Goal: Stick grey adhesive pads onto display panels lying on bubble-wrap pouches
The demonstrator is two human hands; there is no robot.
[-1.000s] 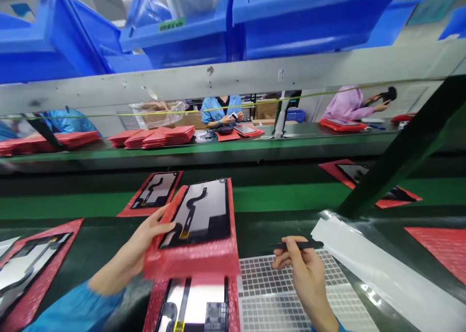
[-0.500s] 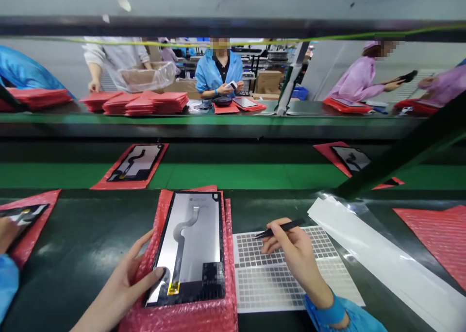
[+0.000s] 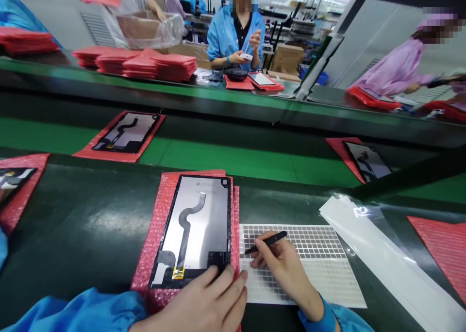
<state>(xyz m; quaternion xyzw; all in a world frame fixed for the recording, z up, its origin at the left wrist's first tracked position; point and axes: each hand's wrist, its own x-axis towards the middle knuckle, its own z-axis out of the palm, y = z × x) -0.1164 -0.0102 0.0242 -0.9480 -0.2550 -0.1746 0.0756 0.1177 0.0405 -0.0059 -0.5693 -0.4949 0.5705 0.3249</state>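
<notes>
A tablet screen panel [image 3: 213, 215], silver-backed with a dark curved flex cable [image 3: 185, 220], lies on a red bubble-wrap bag [image 3: 155, 215] in front of me. My left hand [image 3: 211, 295] rests across the panel's lower right edge, fingers stretched out and covering that corner. In my right hand [image 3: 278, 264] is a pair of black tweezers [image 3: 269, 241], pinched between thumb and fingers. Their tip points down at the left edge of a white sheet of small square stickers [image 3: 320, 278], just right of the bag. Whether the tip touches a sticker I cannot tell.
White strips [image 3: 386, 254] lie to the right, beside another red bag [image 3: 440, 244]. Beyond the bench edge, a green belt [image 3: 262, 157] carries panels on red bags. A slanted dark post [image 3: 411, 172] stands at right. Co-workers sit across, near red bag stacks [image 3: 145, 65].
My left hand has moved from the panel's lower left side to its lower right edge. The tweezers have shifted left and down to the sticker sheet's left edge. The view has tilted.
</notes>
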